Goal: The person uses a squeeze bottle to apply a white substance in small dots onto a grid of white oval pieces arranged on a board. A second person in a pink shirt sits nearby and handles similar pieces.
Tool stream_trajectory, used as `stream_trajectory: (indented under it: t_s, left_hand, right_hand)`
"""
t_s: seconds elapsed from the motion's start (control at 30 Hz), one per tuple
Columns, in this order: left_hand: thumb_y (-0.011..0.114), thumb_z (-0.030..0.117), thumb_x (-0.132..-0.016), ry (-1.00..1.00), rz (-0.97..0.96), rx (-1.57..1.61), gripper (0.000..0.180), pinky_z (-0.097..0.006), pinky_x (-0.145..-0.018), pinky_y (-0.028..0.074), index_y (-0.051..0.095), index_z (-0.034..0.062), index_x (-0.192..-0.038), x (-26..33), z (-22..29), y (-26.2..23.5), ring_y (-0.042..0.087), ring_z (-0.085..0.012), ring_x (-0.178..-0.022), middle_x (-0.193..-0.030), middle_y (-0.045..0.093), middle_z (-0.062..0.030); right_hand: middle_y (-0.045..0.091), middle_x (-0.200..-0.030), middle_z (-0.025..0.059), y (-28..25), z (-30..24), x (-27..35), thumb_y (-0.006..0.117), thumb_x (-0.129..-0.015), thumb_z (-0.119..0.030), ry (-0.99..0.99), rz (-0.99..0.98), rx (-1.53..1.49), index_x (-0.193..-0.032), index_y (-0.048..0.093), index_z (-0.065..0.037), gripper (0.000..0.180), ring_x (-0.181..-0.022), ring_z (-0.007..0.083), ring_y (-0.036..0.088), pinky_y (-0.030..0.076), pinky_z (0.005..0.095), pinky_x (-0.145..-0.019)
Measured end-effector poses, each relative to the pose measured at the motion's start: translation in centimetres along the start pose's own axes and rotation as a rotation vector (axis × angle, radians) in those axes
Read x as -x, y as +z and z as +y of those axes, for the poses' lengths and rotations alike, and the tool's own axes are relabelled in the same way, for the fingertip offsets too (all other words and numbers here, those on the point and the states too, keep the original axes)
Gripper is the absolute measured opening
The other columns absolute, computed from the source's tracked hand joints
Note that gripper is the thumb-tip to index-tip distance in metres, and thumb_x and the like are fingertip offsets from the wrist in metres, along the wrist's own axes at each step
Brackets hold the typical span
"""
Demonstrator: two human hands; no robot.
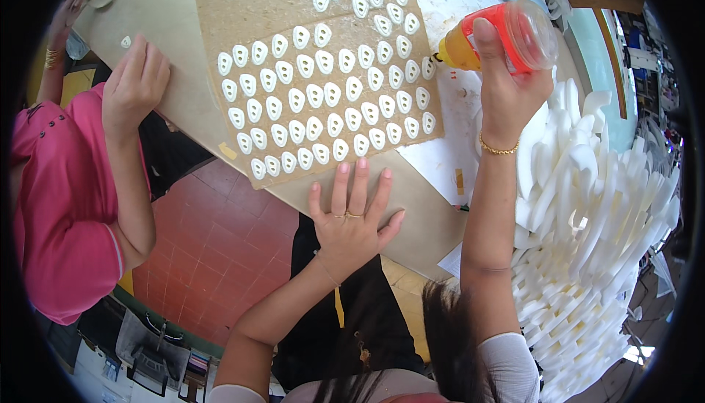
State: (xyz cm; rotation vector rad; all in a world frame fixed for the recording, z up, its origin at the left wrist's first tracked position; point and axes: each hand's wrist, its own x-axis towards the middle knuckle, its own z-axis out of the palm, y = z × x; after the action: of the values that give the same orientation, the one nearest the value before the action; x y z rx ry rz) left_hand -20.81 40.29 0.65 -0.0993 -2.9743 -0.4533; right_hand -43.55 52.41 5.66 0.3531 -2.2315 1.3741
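My right hand (512,98) grips a red squeeze bottle (523,25) with a clear base and a yellow nozzle. It is tilted sideways, and its dark tip points left at a white piece (429,67) on the right edge of a brown board (242,14). Whether the tip touches that piece I cannot tell. Rows of small rounded white pieces, most with yellowish-brown spots, cover much of the board. My left hand (346,230) is open, its spread fingers resting on the board's near edge and the table (433,227).
At the left, another person in a pink top (66,205) sits with a hand (136,84) over the table. White foam-like strips (580,256) are heaped at the right. White paper (433,172) lies under the board's right side. Red floor tiles (213,234) show below.
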Motion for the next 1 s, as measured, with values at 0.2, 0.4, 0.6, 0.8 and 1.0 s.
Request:
stream_trajectory:
  t_s: [0.2,0.4,0.6,0.8,1.0]
  left_hand:
    - [0.055,0.053,-0.083,0.001,0.003,-0.004,0.059,-0.057,-0.107,0.016,0.054,0.0187,-0.131,0.0,0.0,0.1,0.032,-0.0329,-0.134,-0.144,0.039,-0.0149]
    - [0.055,0.053,-0.084,0.006,0.002,-0.003,0.059,-0.057,-0.107,0.016,0.055,0.0183,-0.131,0.0,-0.1,0.0,0.032,-0.0332,-0.134,-0.144,0.040,-0.0152]
    - [0.053,0.053,-0.085,-0.007,-0.010,-0.003,0.058,-0.058,-0.108,0.016,0.054,0.0189,-0.132,0.0,-0.1,-0.1,0.032,-0.0324,-0.135,-0.144,0.039,-0.0141]
    - [0.049,0.053,-0.088,-0.026,-0.010,0.005,0.057,-0.058,-0.109,0.017,0.051,0.0207,-0.135,0.1,0.0,-0.1,0.033,-0.0302,-0.136,-0.145,0.039,-0.0120]
    - [0.049,0.053,-0.088,-0.023,-0.007,0.012,0.058,-0.058,-0.108,0.017,0.050,0.0211,-0.136,0.2,0.1,0.0,0.032,-0.0302,-0.136,-0.145,0.039,-0.0119]
  right_hand:
    - [0.067,-0.093,0.0037,-0.7,0.1,0.7,0.081,-0.078,-0.027,0.044,0.041,0.019,-0.100,0.066,0.002,0.038,-0.082,0.0110,0.060,0.049,0.0250,-0.077]
    - [0.067,-0.090,0.0038,-1.3,-0.2,2.2,0.080,-0.079,-0.024,0.064,0.054,0.025,-0.098,0.067,0.002,0.035,-0.080,0.0110,0.059,0.048,0.0245,-0.075]
    - [0.069,-0.086,0.0059,-1.1,-0.4,3.4,0.089,-0.067,-0.022,-0.015,0.082,0.021,-0.092,0.067,0.001,0.041,-0.073,0.0130,0.064,0.051,0.0249,-0.067]
    - [0.065,-0.081,0.0040,-0.3,-0.5,3.2,0.092,-0.060,-0.026,-0.209,0.037,0.138,-0.085,0.065,-0.001,0.044,-0.067,0.0144,0.063,0.050,0.0249,-0.060]
    - [0.066,-0.084,0.0029,0.5,-0.5,1.8,0.092,-0.061,-0.027,-0.264,0.035,0.208,-0.084,0.065,-0.002,0.043,-0.068,0.0128,0.061,0.050,0.0241,-0.062]
